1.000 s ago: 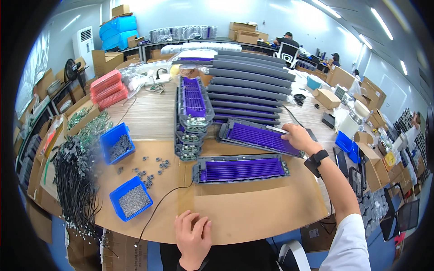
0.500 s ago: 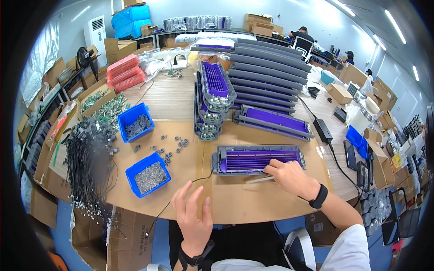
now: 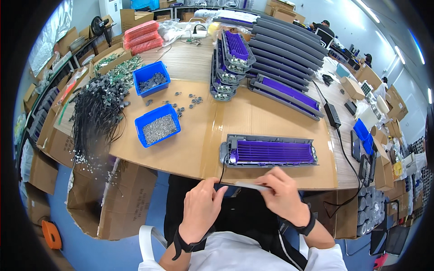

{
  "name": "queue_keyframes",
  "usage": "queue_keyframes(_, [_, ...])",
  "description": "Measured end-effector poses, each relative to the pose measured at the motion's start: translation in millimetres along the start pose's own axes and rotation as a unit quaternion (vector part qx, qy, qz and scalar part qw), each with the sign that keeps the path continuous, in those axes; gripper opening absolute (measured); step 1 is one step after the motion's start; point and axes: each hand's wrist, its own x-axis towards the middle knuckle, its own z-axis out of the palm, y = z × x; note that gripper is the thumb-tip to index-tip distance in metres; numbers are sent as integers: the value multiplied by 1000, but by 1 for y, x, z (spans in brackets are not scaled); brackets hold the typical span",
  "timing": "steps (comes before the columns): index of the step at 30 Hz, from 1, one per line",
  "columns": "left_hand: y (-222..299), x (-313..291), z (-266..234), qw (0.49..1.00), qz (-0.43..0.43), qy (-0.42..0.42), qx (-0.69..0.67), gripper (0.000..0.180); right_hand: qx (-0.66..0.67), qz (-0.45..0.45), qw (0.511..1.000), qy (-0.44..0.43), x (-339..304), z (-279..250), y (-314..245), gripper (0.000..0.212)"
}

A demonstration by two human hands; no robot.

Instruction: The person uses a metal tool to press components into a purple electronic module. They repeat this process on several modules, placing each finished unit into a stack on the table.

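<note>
A long grey housing with a purple slatted insert [image 3: 275,152] lies on the cardboard near the table's front edge. From its left end a thin black cable [image 3: 223,171] runs down to my left hand [image 3: 201,205]. The fingers of that hand are curled round the cable at the table edge, with the thumb held apart; the cable's far end is hidden. My right hand [image 3: 285,194] pinches a thin whitish strip [image 3: 248,185] between thumb and fingers, just in front of the housing. The strip points toward my left hand.
Left on the table are a blue bin of small metal screws [image 3: 159,128], a blue bin of grey parts [image 3: 152,80], loose grey parts and a heap of black cables [image 3: 92,115]. Behind stand stacked housings [image 3: 233,58] and grey panels [image 3: 285,49]. A power adapter [image 3: 332,115] lies right.
My right hand has left the housing and come nearer me with the strip. My left hand has moved right to the cable and curled its fingers. The view has shifted downward.
</note>
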Motion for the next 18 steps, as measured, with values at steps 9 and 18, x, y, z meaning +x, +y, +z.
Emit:
queue_keyframes(9, [-13, -2, 5, 1000, -7, -1, -28, 17, 66, 80, 995, -10, 34, 61, -9, 16])
queue_keyframes(18, [-2, 13, 5, 980, 176, -20, -87, 16, 63, 115, 991, -31, 39, 29, -16, 13])
